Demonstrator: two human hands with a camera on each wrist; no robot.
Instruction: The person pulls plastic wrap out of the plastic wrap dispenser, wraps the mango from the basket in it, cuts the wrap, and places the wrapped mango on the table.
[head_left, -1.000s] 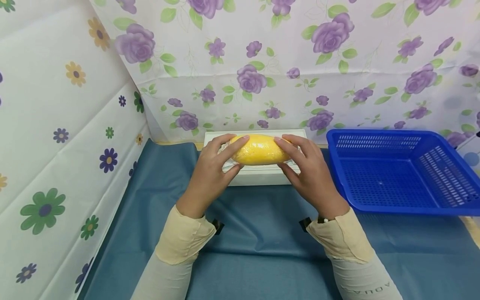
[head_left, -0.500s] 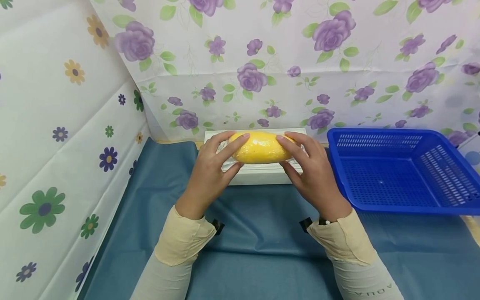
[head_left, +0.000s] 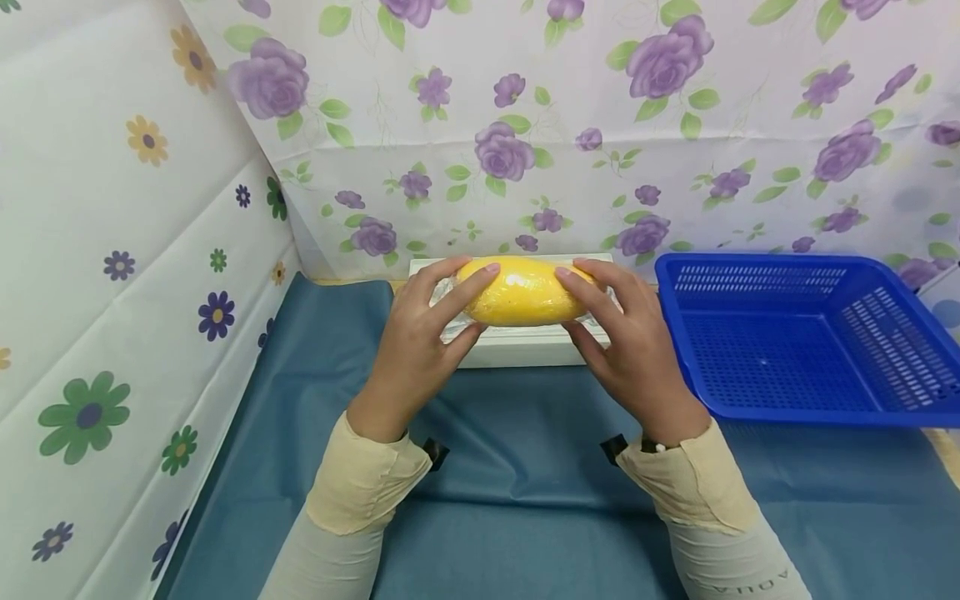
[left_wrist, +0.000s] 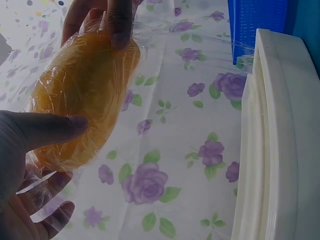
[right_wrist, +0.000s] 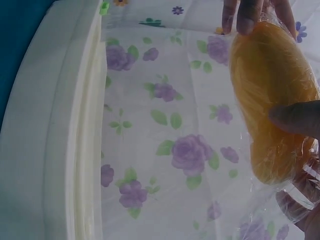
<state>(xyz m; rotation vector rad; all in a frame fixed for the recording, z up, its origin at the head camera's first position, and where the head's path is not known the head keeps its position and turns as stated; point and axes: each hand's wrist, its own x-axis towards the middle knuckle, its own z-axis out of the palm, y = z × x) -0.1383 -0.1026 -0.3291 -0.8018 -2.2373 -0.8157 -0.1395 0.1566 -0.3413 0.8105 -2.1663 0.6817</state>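
A yellow mango (head_left: 522,292) wrapped in clear cling film is held level above a white cling film box (head_left: 517,357). My left hand (head_left: 420,333) grips its left end, thumb underneath and fingers on top. At the other end, my right hand (head_left: 630,342) holds it the same way. Loose film hangs in folds about the ends of the mango (left_wrist: 85,100) in the left wrist view, and a clear sheet stretches from it towards the box (left_wrist: 285,145). A small green slider (right_wrist: 104,8) shows at the box's edge in the right wrist view.
To the right of the box stands a blue perforated basket (head_left: 817,415). A blue-green cloth (head_left: 510,533) covers the table. Flowered sheets (head_left: 442,125) hang behind and along the left side.
Both hands and the mango have risen slightly in the head view, and the right hand has shifted a little to the right. The grip on the mango stays the same.
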